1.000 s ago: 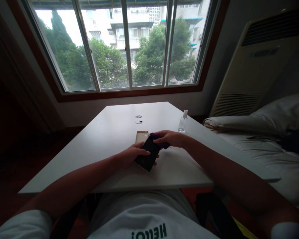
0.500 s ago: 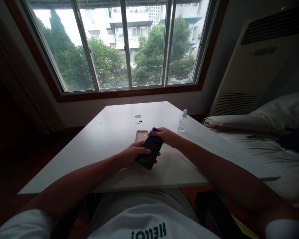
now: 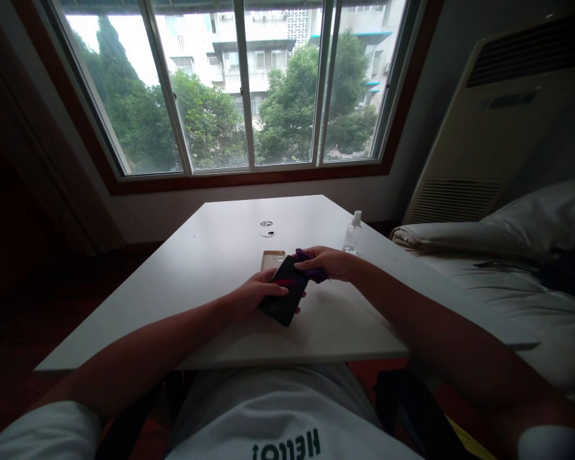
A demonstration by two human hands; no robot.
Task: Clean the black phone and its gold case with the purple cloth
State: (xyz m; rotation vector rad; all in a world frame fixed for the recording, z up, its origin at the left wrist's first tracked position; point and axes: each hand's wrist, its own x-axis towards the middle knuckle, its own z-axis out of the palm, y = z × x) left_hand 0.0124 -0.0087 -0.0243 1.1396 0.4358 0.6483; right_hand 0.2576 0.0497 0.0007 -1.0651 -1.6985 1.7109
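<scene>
A dark smartphone [image 3: 283,305] is held tilted above the near part of the white table. My left hand [image 3: 255,292] grips it from the left, thumb across the screen and fingertips showing at the far edge. My right hand [image 3: 328,260] is closed on a purple cloth [image 3: 317,275] at the phone's upper right edge, with the thumb over the screen's corner. Behind the phone lies a gold phone case [image 3: 272,258], partly hidden by phone and hand.
On the white table [image 3: 211,255], a clear spray bottle [image 3: 351,236] stands beyond my right wrist. Two small round black-and-white discs, one being this sticker-like disc [image 3: 267,234], lie toward the back. To the right is a bed [image 3: 498,255] with pale bedding; a window is ahead.
My right hand has shifted slightly right along the phone's upper edge, and more of the purple cloth now hangs below it. The left hand keeps its grip on the phone.
</scene>
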